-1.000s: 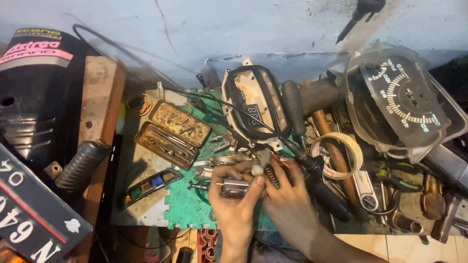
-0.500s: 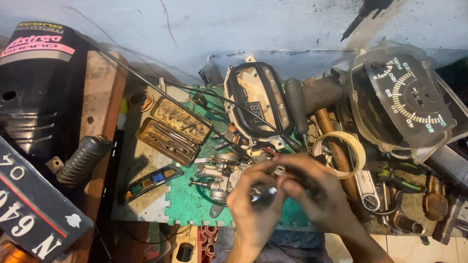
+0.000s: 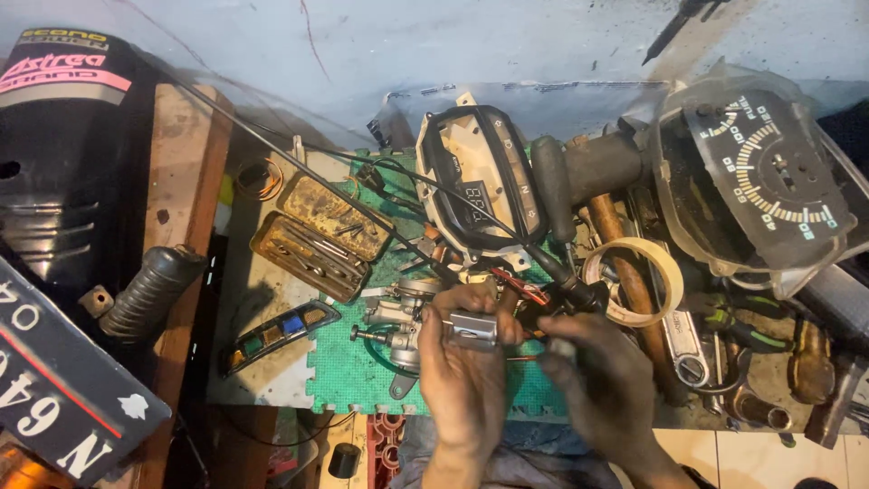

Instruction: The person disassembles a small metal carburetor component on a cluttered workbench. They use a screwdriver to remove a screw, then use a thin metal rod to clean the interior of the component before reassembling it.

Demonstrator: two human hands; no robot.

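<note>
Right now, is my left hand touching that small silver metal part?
Touching. The head view shows the left hand with its fingers wrapped around the small silver metal part, lifted above the green mat.

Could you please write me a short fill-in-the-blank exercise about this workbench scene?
1. The left hand holds a small ____ metal part.
2. The foam mat under the carburetor is ____.
3. The roll of tape lies to the ____ of both hands.
Missing words: silver; green; right

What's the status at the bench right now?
Left hand grips small metal part. Right hand on screwdriver. Carburetor close alongside on green mat.
</note>
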